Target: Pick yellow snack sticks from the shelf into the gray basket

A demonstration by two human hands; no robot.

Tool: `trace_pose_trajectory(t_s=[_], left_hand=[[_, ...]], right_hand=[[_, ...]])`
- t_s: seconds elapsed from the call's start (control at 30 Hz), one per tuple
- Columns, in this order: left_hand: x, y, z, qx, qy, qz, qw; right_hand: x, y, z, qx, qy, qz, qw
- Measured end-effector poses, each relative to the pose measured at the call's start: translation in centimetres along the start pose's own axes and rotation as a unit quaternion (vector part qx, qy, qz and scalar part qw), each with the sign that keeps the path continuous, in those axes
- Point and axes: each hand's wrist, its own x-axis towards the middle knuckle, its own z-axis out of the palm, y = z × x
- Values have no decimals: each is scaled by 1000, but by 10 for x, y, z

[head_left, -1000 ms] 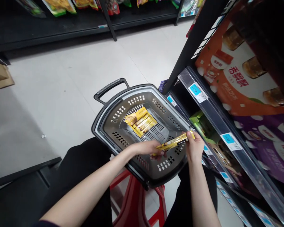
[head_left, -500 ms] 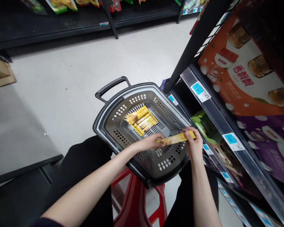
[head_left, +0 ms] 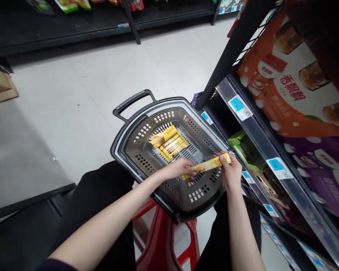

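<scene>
Above the near right part of the shopping basket [head_left: 149,113], a long, slim yellow stick packet [head_left: 207,165] is stretched between my two hands. My left hand [head_left: 179,168] grips its left end, fingers curled round it. At the other end, my right hand [head_left: 230,167] pinches the packet between thumb and fingers. Inside the grey basket lies an open yellow box [head_left: 171,131] showing several similar stick packets side by side. The basket rests across my lap, its near handle hidden and its far handle sticking up.
Close on the right stands a shelf rack [head_left: 260,139] with price tags and large orange and purple drink cartons [head_left: 293,86]. A red plastic stool [head_left: 158,241] shows beneath the basket. Black shelves [head_left: 73,34] with bagged goods line the far side; a cardboard box [head_left: 1,86] sits at left.
The stick packet has turned slightly in my fingers, so its printed face shows more. Both hands keep hold of its ends and have barely moved.
</scene>
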Motion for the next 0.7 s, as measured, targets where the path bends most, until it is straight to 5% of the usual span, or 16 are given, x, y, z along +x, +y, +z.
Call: trace_pose_trajectory(t_s=[0.53, 0.7], left_hand=[[-5, 7, 2, -136, -25, -61, 989], [-8, 7, 3, -232, -46, -85, 968]], right_hand=[[2, 1, 0, 24, -7, 5, 1000], [-1, -6, -1, 79, -58, 26, 995]])
